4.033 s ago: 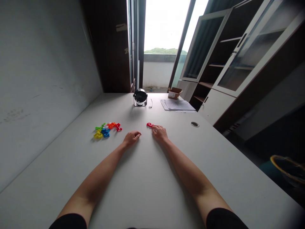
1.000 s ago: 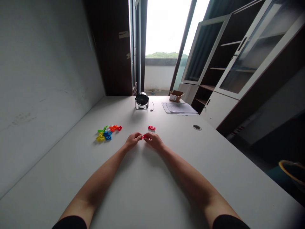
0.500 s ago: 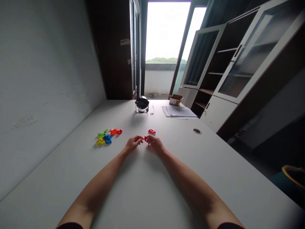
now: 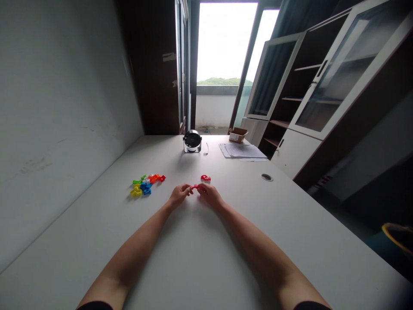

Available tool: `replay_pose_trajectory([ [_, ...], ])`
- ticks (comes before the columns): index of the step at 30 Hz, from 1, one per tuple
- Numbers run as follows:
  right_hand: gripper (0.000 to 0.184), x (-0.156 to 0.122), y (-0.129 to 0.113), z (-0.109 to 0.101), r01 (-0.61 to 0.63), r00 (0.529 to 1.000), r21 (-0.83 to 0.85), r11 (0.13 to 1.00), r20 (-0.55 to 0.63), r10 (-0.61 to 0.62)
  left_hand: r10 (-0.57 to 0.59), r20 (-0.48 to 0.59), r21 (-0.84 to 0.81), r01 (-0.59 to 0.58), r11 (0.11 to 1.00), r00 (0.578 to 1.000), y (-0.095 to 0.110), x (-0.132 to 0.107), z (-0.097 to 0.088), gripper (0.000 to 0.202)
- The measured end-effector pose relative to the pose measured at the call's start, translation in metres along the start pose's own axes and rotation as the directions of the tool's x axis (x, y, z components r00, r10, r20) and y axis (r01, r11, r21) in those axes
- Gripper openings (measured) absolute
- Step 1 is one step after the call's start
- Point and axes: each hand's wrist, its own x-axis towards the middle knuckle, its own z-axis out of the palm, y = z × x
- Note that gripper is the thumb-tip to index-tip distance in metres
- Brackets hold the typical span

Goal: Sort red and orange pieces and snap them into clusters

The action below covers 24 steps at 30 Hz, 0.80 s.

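Between my two hands is a small red plastic piece (image 4: pixel 195 187), pinched from both sides just over the table. My left hand (image 4: pixel 180 194) has its fingertips closed on the piece's left end. The fingers of my right hand (image 4: pixel 209 194) close on its right end and cover part of it. Whether it is one piece or two joined ones I cannot tell. Just beyond my right hand, another red plastic piece (image 4: pixel 205 178) lies on the table. Off to the left sits a loose pile of colourful plastic pieces (image 4: pixel 146 186) in green, yellow, blue, white, orange and red.
On the white table (image 4: pixel 193 258) a round black device on a stand (image 4: pixel 192 142) stands at the back, beside a short thin cord (image 4: pixel 206 150). Papers (image 4: pixel 243 151) and an open cardboard box (image 4: pixel 238 135) lie back right. A cable hole (image 4: pixel 266 177) is at the right.
The red piece between my hands has turned and now looks flatter, less of it showing by my right fingers. Both hands stay in nearly the same place.
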Motion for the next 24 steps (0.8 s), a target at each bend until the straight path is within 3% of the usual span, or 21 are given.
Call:
replay_pose_trajectory([
  [9,0.018,-0.001,-0.004,-0.002,-0.018,1.000,0.002,1.000,0.016,0.018,-0.001,-0.026,0.058,0.003,0.998,1.000,0.000,0.000,0.001,0.034],
  [14,0.028,0.000,-0.003,-0.003,0.004,1.000,0.023,1.000,0.029,-0.005,-0.006,-0.009,0.088,0.007,0.996,1.000,0.004,-0.001,-0.001,0.037],
  [18,0.021,0.001,0.001,-0.001,0.062,0.998,-0.011,0.998,0.035,-0.061,-0.013,0.002,0.110,0.013,0.994,1.000,0.007,-0.002,-0.001,0.039],
  [24,0.009,0.002,0.001,0.001,0.005,0.999,-0.016,1.000,0.051,-0.004,0.015,0.007,0.204,-0.016,0.979,1.000,0.009,-0.003,-0.001,0.040],
])
